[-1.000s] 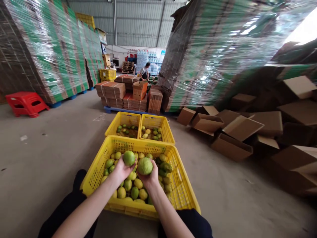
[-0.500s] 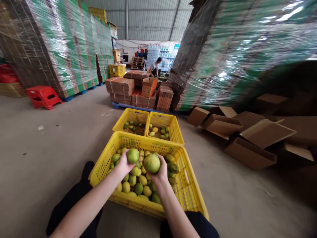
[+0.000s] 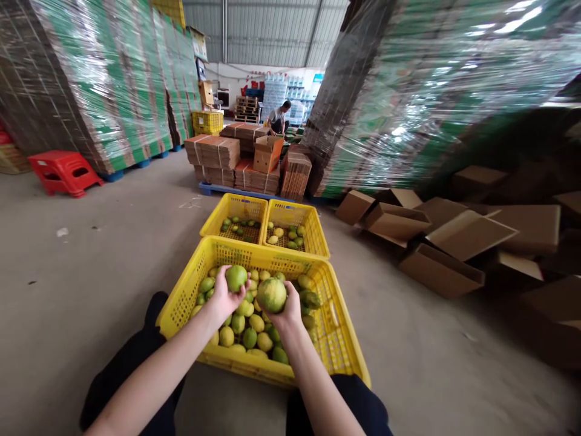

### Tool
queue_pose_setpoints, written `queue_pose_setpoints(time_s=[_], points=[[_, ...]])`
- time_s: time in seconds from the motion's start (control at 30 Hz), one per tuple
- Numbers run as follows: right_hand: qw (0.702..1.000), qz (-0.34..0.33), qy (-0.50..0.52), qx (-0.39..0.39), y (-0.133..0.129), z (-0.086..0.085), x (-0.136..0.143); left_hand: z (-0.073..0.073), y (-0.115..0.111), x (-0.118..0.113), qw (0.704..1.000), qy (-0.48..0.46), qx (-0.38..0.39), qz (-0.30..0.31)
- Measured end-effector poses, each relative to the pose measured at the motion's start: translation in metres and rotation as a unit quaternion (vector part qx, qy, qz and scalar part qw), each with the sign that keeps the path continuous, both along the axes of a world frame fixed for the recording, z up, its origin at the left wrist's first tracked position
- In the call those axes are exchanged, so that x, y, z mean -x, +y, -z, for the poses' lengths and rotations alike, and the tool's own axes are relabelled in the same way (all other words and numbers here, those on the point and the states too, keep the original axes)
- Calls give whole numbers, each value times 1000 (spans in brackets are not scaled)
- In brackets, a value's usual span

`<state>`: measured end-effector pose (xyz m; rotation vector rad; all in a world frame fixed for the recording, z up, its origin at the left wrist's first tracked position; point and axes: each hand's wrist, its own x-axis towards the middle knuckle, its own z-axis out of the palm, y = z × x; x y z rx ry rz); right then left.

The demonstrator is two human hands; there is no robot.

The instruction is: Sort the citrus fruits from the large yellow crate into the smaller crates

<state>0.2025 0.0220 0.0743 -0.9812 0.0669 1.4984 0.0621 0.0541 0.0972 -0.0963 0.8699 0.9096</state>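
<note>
My left hand is closed around a green lemon, its thumb along the fruit's left side. Beside it, my right hand grips a larger, rounder lemon with green and yellow patches. Both fruits are held up over a big yellow crate. Green and yellow lemons lie loose inside that crate, some of them hidden by my hands and forearms.
Two smaller-looking yellow crates with a few lemons stand beyond the big one. Flattened cartons are stacked on a blue pallet behind. Open cardboard boxes lie at right, a red stool at left. A person crouches far back.
The view has shifted slightly, so the scene sits a little further left and up. Both hands keep their fruits; the right-hand lemon has turned, showing a yellower patch.
</note>
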Motion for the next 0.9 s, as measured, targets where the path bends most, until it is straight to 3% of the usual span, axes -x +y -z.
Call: queue_pose_setpoints(time_s=[0.17, 0.33, 0.5, 0.67, 0.9], points=[[996, 26, -4, 89, -9, -11, -5, 4, -3, 10, 998, 34, 4, -59], [997, -16, -22, 78, -16, -5, -10, 8, -4, 18, 1000, 0, -2, -3], [994, -55, -8, 94, -13, -3, -7, 16, -3, 12, 1000, 12, -14, -2], [996, -32, -3, 80, -12, -11, -5, 23, 0, 5, 1000, 8, 5, -18], [999, 36, -1, 26, -15, -24, -3, 8, 1, 6, 994, 41, 0, -97]])
